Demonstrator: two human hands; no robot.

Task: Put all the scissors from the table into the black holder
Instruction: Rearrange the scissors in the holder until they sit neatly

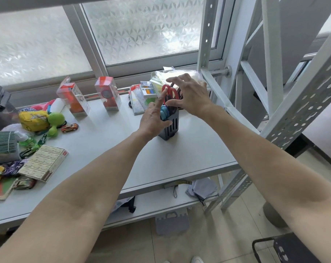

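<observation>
The black holder (170, 128) stands upright near the middle back of the grey table (180, 158). Red-handled scissors (171, 93) and blue-handled scissors (163, 112) stick out of its top, handles up. Dark handle loops (173, 85) show just behind the red ones, partly hidden by my right hand. My left hand (152, 120) rests against the holder's left side, fingers wrapped on it, index finger stretched up touching the red handle. My right hand (191, 95) hovers over the holder's right, fingers spread, thumb by the holder's rim, the red handles between thumb and fingers.
Two clear red-topped boxes (107, 95) and a stationery pack (148, 91) stand behind the holder. Toys, toy cars and a flat card box (44, 165) crowd the table's left. A white perforated metal rack post (293, 114) rises at the right. A lower shelf (161, 204) lies under the table.
</observation>
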